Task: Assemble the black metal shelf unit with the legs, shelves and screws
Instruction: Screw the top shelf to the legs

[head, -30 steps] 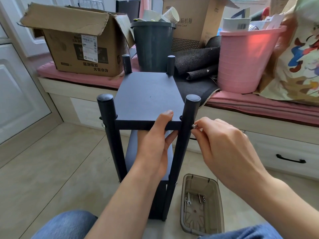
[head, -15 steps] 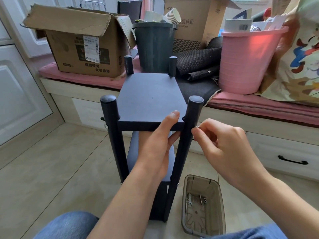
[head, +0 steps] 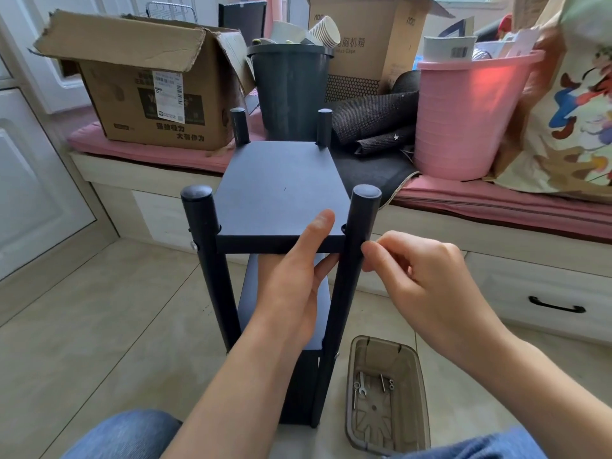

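Right now we see the black metal shelf unit point(head: 281, 193) standing upright on the beige tiled floor point(head: 99, 326), just in front of a low window seat with a pink cushion point(head: 496, 200). Its flat top shelf point(head: 281, 183) sits between four round black legs, with a lower shelf partly hidden beneath. Our left hand point(head: 294, 279) clamps the near edge of the top shelf, thumb on the upper face and fingers curled under it. Our right hand point(head: 417, 279) is at the outer side of the near right leg point(head: 351, 260), thumb and forefinger pinched together against the leg at shelf height; whether they hold a screw we cannot tell, since the fingertips hide it. On the near left leg point(head: 208, 260) a silver screw head point(head: 193, 245) shows at the same height. Beside the unit's foot, a translucent brown plastic tray point(head: 387, 402) rests on the floor and holds loose screws and a small wrench point(head: 362, 389).
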`<control>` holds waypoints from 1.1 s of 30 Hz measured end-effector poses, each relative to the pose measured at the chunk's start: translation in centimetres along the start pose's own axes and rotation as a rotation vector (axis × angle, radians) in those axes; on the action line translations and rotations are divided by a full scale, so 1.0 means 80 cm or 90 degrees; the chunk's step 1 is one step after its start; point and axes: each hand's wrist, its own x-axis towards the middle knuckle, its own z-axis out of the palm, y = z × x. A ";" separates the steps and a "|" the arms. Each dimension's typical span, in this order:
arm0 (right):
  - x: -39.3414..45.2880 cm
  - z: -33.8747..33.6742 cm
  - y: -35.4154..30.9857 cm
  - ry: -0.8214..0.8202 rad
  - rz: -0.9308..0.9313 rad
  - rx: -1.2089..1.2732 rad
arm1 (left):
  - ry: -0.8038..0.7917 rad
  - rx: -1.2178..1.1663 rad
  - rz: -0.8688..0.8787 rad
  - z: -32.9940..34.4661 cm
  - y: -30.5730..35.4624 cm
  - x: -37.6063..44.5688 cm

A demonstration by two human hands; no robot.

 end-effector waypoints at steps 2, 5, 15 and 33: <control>0.000 -0.001 0.000 0.001 0.001 0.013 | 0.003 0.002 0.005 0.001 0.000 -0.001; 0.000 -0.001 0.002 0.003 0.007 0.004 | 0.010 -0.003 0.010 0.003 0.001 -0.002; -0.002 0.001 0.003 0.014 0.003 -0.028 | 0.021 0.006 0.013 0.004 -0.002 0.000; 0.001 0.000 0.003 -0.012 -0.003 0.015 | 0.064 -0.019 0.005 0.006 -0.003 -0.001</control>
